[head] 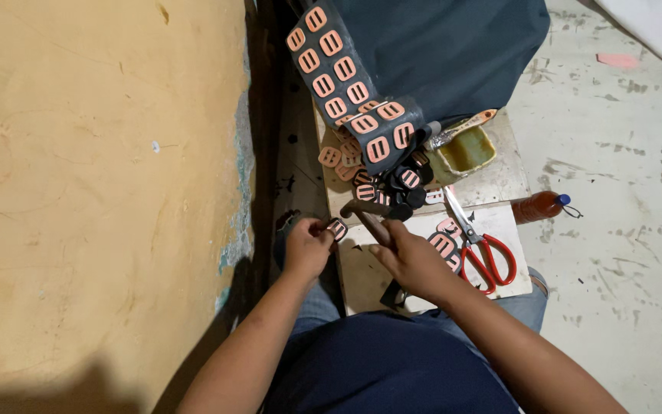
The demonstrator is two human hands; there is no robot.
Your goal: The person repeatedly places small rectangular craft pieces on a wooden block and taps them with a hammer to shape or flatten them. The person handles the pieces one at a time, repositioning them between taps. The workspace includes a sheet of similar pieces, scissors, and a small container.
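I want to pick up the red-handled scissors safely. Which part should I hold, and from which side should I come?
Take the scissors by the red handle loops, coming from the near right. The loops face the person, the blades point away toward the glue pot, and that side looks free.

The hammer's (373, 217) handle vanished under the right hand (411, 261), and its head was half lost among the pile of dark strap pieces (392, 184). The small buckle piece (338, 228) pinched by the left hand (306, 247) was too small to make out. The dark cloth (453, 46) ran off the top edge. Both forearms were cut off at the bottom edge.
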